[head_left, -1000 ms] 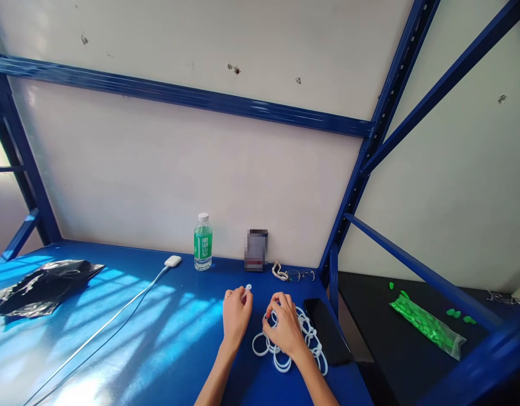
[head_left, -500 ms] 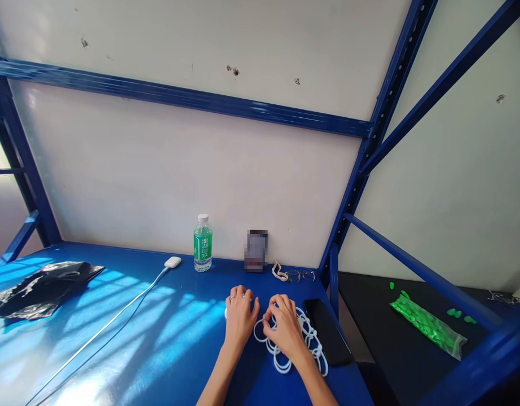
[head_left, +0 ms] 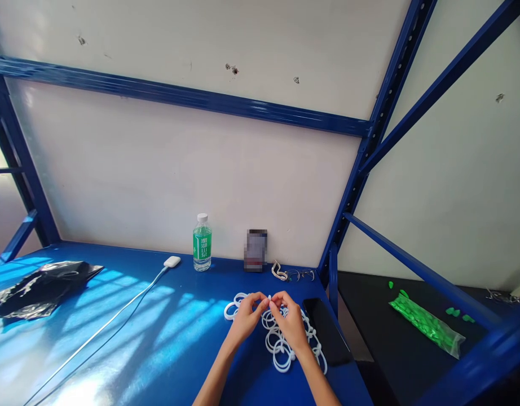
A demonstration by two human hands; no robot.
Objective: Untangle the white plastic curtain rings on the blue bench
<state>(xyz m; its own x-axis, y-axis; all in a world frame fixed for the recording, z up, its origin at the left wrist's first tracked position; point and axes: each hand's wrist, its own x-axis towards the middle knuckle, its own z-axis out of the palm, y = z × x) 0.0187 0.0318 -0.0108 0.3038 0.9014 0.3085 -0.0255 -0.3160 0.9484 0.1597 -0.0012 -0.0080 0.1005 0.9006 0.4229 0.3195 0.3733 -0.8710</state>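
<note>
My left hand (head_left: 246, 313) and my right hand (head_left: 289, 322) meet fingertip to fingertip, each in a pinch. Between them a bit of white shows, seemingly a ring (head_left: 269, 297) mostly hidden by the fingers. Several loose white rings (head_left: 231, 310) lie on the blue table just left of my left hand. Under and around my right hand spreads a heap of linked white rings (head_left: 281, 361), partly covered by the hand and wrist. A black phone (head_left: 327, 332) lies flat to the right of the heap.
A water bottle (head_left: 202, 245), a blurred upright object (head_left: 255, 251), a pale looped cord (head_left: 279, 270) and glasses (head_left: 301, 275) line the back. Leftward are a white charger (head_left: 172, 261) with cable and a black bag (head_left: 44, 290). Blue posts (head_left: 348, 197) frame the table (head_left: 158, 349); a bag of green pieces (head_left: 427, 324) lies beyond.
My left hand has moved right, off the loose rings, which now show. The hands have come together, pinching a bit of white between the fingertips.
</note>
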